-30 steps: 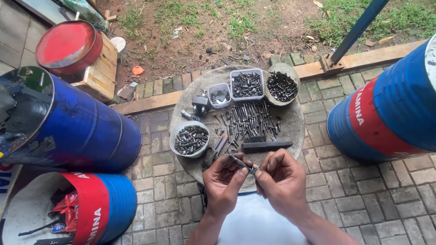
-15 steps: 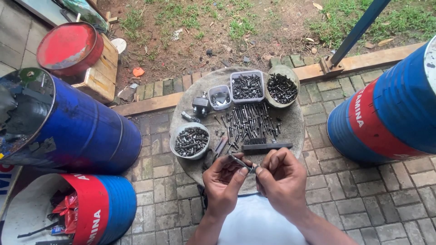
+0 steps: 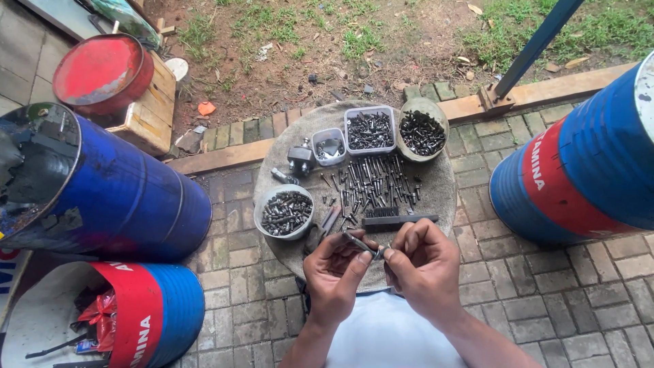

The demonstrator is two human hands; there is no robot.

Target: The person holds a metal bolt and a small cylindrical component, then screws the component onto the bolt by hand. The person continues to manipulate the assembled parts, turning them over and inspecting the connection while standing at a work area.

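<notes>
Head view: bolt-filled tubs (image 3: pixel 368 130).

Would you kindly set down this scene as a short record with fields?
Setting: paved ground beside grass, round table among blue drums
Left hand: pinches a bolt
Right hand: fingertips at the bolt's end
Loose on table: bolts in rows, black brush
Containers: bowl of bolts, clear tub, second bowl

Two hands showing, left hand (image 3: pixel 335 272) and right hand (image 3: pixel 424 267); four containers of bolts sitting on the worktop (image 3: pixel 443 194): two round bowls (image 3: pixel 286 212), two clear tubs (image 3: pixel 368 130); three blue drums (image 3: pixel 136 197) standing around; one black brush (image 3: pixel 398 220) lying
</notes>
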